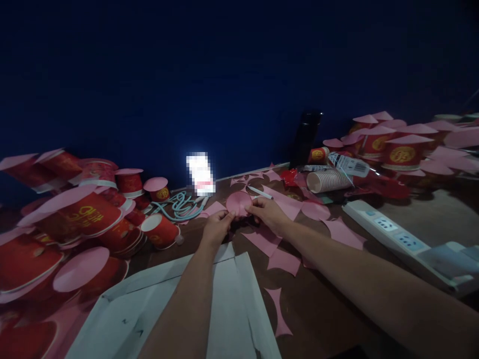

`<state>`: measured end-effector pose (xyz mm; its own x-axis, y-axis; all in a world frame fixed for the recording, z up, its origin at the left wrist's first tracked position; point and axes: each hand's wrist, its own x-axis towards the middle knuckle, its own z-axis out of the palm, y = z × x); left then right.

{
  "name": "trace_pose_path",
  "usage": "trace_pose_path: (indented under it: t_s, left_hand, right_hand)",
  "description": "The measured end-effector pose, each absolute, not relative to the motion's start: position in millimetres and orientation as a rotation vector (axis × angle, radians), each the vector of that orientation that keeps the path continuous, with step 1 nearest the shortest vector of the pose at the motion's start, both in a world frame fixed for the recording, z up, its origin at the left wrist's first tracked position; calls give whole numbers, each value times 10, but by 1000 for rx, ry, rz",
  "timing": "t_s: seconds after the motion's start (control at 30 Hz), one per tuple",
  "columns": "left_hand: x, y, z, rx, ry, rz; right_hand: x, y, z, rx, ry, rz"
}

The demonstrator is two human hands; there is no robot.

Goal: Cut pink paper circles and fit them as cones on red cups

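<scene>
A round pink paper disc [238, 203] is held up over the brown table [318, 309] by both my hands. My left hand [217, 228] pinches its lower left edge with closed fingers. On its right edge my right hand [267, 213] grips it, fingers curled. A white pen [260, 192] lies just behind the disc. Pink paper offcuts [279, 259] are scattered under and around my hands.
Red paper cups capped with pink discs [86, 214] pile up at the left, more [404, 149] at the back right. A stack of plain cups [325, 180] lies on its side. A white power strip [396, 237], blue cable [179, 207], dark bottle [307, 137] and white paper [232, 304] are nearby.
</scene>
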<state>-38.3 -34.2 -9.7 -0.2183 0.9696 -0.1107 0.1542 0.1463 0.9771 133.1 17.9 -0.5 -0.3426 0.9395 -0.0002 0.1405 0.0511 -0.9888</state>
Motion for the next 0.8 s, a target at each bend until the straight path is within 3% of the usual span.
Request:
trace_pose_path:
  t_s: [0.8]
  left_hand:
    - [-391, -321, -140, 1075, 1461, 1203]
  right_hand:
    - [1277, 114, 56, -1190, -1501, 1472]
